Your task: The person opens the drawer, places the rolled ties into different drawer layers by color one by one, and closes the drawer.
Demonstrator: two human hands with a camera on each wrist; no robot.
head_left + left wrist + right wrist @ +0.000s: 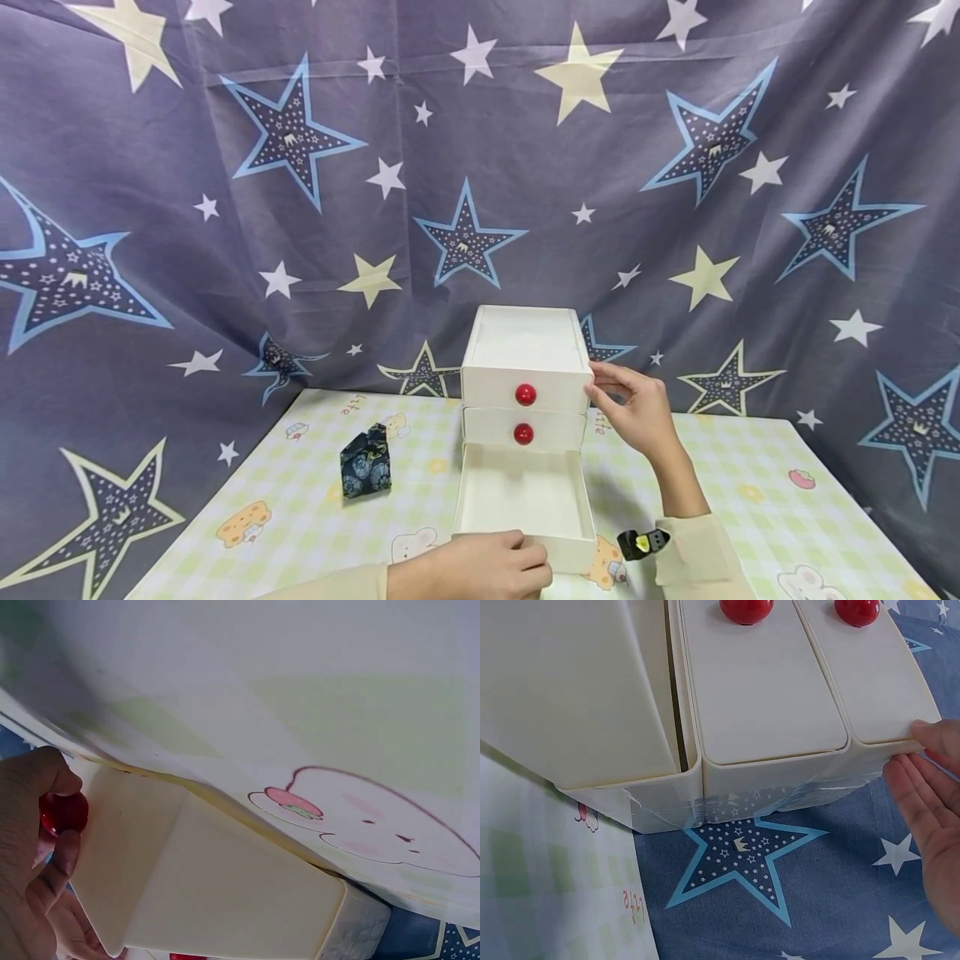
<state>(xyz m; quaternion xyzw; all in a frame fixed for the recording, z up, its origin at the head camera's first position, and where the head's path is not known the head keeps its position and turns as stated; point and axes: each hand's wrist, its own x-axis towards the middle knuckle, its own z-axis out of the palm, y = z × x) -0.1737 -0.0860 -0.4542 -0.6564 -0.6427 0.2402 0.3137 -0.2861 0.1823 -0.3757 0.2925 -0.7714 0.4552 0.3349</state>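
A white cabinet (528,337) of three stacked drawers stands on the table. Its bottom drawer (525,496) is pulled well out, with the white floor showing; the two upper drawers are closed. At the front of the bottom drawer is my left hand (480,568), whose thumb and finger pinch its red knob (64,814) in the left wrist view. My right hand (637,408) rests at the cabinet's upper right front corner. In the right wrist view, its thumb (934,735) touches the top drawer's front edge and fairly straight fingers lie against the side.
To the left of the cabinet stands a dark, flower-patterned folded cloth item (365,462). A green-and-white checked cloth (292,475) with cartoon prints covers the table. Behind hangs a grey-blue curtain (510,158) with stars. A black strap device (642,544) is by the right sleeve.
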